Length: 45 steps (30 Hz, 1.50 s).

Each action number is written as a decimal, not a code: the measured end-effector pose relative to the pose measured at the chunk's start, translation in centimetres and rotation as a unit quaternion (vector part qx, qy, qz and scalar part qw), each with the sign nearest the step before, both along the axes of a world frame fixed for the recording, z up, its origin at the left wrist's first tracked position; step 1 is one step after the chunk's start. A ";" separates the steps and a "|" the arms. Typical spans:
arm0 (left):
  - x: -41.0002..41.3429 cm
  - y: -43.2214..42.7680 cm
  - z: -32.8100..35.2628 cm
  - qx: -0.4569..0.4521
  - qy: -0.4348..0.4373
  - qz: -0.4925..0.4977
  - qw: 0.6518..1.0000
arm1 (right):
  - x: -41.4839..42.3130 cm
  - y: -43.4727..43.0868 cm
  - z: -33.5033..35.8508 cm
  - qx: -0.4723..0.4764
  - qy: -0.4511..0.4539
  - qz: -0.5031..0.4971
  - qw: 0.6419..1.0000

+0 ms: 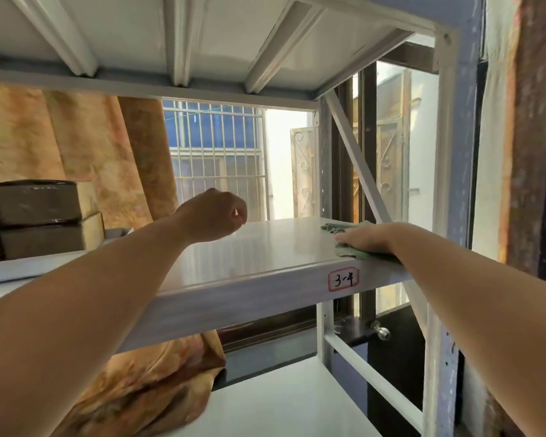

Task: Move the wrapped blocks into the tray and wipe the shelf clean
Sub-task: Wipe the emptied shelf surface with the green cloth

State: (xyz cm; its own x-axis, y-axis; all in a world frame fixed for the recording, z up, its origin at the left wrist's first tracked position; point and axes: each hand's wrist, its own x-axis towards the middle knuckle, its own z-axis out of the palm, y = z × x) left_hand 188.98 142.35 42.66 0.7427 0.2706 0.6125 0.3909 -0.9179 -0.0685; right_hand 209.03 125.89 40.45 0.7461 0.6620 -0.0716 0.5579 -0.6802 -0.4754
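The shelf (265, 247) is smooth painted metal with a glossy, light-reflecting top, the green cloth (358, 255) on it is soft, matt, crumpled fabric, the wrapped blocks (35, 203) wear shiny dark film, and the label (343, 279) looks like paper.

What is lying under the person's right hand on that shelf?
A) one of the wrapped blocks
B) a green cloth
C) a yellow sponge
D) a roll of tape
B: the right hand lies flat, fingers straight, on a green cloth near the right end of the shelf.
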 end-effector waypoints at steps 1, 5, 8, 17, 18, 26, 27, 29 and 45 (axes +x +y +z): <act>-0.1 0.0 -0.1 0.000 0.015 0.006 1.000 | -0.1 -0.3 -0.1 -0.002 -0.004 0.001 1.000; 0.2 -0.6 -0.2 0.004 0.041 0.006 0.999 | -1.8 -1.3 -0.4 -0.004 -0.017 0.063 0.998; 0.5 -1.1 -0.2 -0.005 0.047 -0.007 0.999 | -3.6 -2.1 -0.5 -0.013 -0.051 0.125 0.991; 0.6 -1.2 0.1 -0.047 0.010 -0.028 0.998 | -7.1 -1.8 0.4 -0.056 -0.103 0.220 0.968; 0.6 -1.2 0.1 -0.048 0.007 -0.029 0.998 | -7.3 -1.5 0.4 -0.057 -0.101 0.225 0.968; 0.8 -1.3 0.1 -0.052 -0.002 -0.042 0.998 | -8.3 3.1 -0.2 -0.047 -0.103 0.231 0.966; 0.9 -1.3 0.1 -0.050 -0.001 -0.044 0.998 | -8.5 3.5 -0.2 -0.045 -0.096 0.235 0.966; 0.9 -1.3 0.1 -0.046 -0.005 -0.047 0.998 | -9.1 4.0 0.0 -0.050 -0.088 0.242 0.965; -4.2 2.5 2.4 -0.128 -0.040 -0.007 0.991 | -12.7 8.7 0.4 -0.098 -0.161 0.327 0.926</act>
